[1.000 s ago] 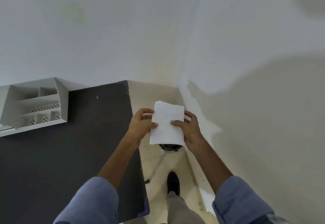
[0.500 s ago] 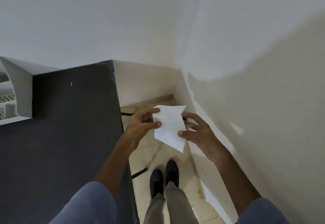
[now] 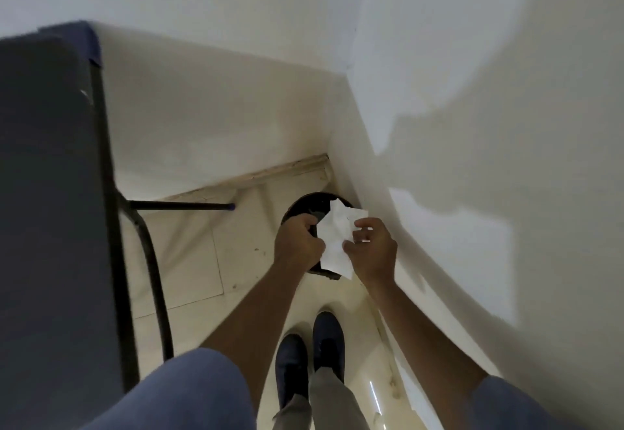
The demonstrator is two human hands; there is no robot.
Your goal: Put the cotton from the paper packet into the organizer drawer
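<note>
1. Nearest the camera, two blue sleeves [image 3: 189, 392] frame the view, and between them two dark shoes [image 3: 309, 358] stand on the pale floor [image 3: 209, 260].
2. The dark surface [image 3: 47, 210] fills the left side, with its black leg [image 3: 153, 281] curving down to the floor.
3. Further out, both bare forearms reach forward and meet at the white paper packet [image 3: 336, 240], held in the air between the two hands.
4. The left hand [image 3: 297, 244] is curled closed on the packet's left edge, thumb and fingers pressed on the paper.
5. The right hand [image 3: 371, 249] is at the packet's right edge; thumb and fingertips touch the paper, with the fingers loosely bent rather than clenched.
6. The packet looks creased, its upper corners sticking up past the fingers.
7. Directly beneath the packet and hands, a dark round bin [image 3: 304, 208] sits on the floor in the corner.
8. Beyond it, white walls [image 3: 439, 75] meet in the far corner.
</note>
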